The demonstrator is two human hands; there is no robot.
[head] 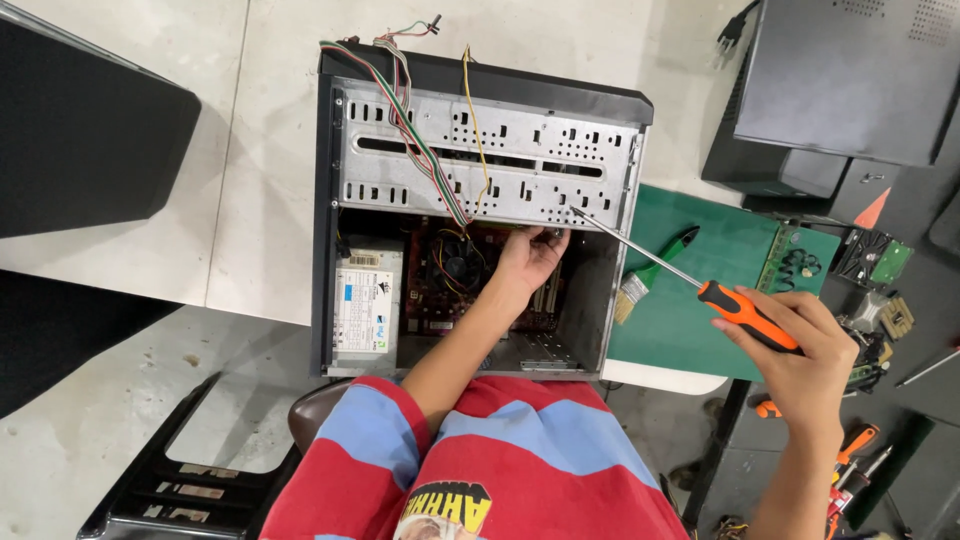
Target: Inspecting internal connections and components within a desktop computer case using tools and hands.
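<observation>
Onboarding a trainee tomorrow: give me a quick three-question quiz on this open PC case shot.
1. True or false: the right hand holds the orange-handled screwdriver with its tip at the metal drive cage.
2. Where is the left hand?
A. on the green mat
B. inside the open computer case, under the drive cage
C. on the black chair
3. Fill in: the brush lies on the green ____, right of the case.

Key
1. True: the shaft runs up left to the cage's lower right part.
2. B: it reaches in above the motherboard, near the cage's underside.
3. mat
</observation>
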